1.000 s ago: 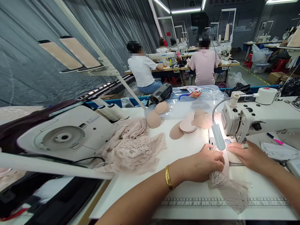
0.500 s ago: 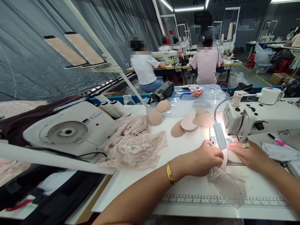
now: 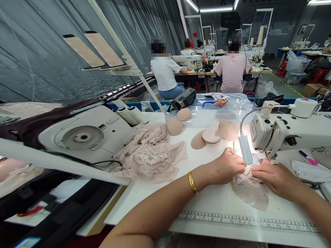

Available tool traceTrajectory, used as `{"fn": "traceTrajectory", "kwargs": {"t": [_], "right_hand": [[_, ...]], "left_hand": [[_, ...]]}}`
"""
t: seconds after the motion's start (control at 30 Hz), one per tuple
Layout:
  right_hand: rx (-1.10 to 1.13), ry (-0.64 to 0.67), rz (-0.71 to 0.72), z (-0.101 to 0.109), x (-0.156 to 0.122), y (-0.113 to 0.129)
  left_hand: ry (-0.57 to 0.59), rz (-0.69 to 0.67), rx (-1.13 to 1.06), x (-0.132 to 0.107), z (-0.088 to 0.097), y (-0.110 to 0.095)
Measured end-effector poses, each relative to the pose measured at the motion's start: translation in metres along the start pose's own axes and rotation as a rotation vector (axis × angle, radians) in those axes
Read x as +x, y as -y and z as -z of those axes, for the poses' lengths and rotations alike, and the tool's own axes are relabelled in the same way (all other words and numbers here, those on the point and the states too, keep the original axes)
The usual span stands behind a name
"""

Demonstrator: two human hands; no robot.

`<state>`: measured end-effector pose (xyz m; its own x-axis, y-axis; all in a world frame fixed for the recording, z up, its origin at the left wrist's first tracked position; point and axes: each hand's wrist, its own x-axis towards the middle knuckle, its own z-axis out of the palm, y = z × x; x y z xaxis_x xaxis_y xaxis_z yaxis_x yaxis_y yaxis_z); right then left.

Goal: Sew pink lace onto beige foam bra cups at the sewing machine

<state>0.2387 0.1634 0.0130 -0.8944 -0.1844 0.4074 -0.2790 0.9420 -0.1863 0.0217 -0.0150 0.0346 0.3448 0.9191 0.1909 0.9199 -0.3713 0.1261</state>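
My left hand (image 3: 224,168), with a gold bangle on the wrist, is closed on a beige pad with a lace piece (image 3: 250,191) that trails toward me over the white table (image 3: 207,206). My right hand (image 3: 274,177) lies on the same work from the right, fingers pressed down near the needle of the white sewing machine (image 3: 289,131). The machine's gooseneck lamp (image 3: 245,150) hangs between my hands and hides the fingertips.
A heap of lace (image 3: 152,155) lies left of my hands beside another white machine (image 3: 85,137). Beige round pads (image 3: 210,136) and a clear plastic bag (image 3: 219,110) sit behind. A pink pen (image 3: 309,160) lies at the right. Two people sit sewing with their backs to me.
Both hands have pushed the pad and lace farther in under the machine head, so less lace trails toward me. The camera has shifted slightly to the left.
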Motion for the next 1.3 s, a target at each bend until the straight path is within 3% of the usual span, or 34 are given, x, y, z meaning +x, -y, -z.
{"fn": "traceTrajectory", "kwargs": {"t": [0.2, 0.47, 0.73, 1.03, 1.3], "right_hand": [[0.096, 0.108, 0.029, 0.004, 0.003, 0.013], [0.036, 0.061, -0.013, -0.001, -0.003, 0.004], [-0.043, 0.059, -0.111, -0.001, -0.005, -0.004], [-0.126, 0.106, -0.215, -0.004, -0.010, -0.010], [-0.198, 0.064, -0.318, 0.000, -0.005, -0.012]], "left_hand": [[-0.065, -0.075, 0.037, -0.002, -0.005, 0.001], [-0.104, -0.026, 0.211, 0.003, -0.016, -0.001], [-0.292, -0.064, 0.334, 0.009, -0.040, 0.001], [-0.482, -0.076, 0.457, 0.017, -0.043, -0.007], [-0.458, 0.005, 0.569, 0.023, -0.051, -0.016]]}}
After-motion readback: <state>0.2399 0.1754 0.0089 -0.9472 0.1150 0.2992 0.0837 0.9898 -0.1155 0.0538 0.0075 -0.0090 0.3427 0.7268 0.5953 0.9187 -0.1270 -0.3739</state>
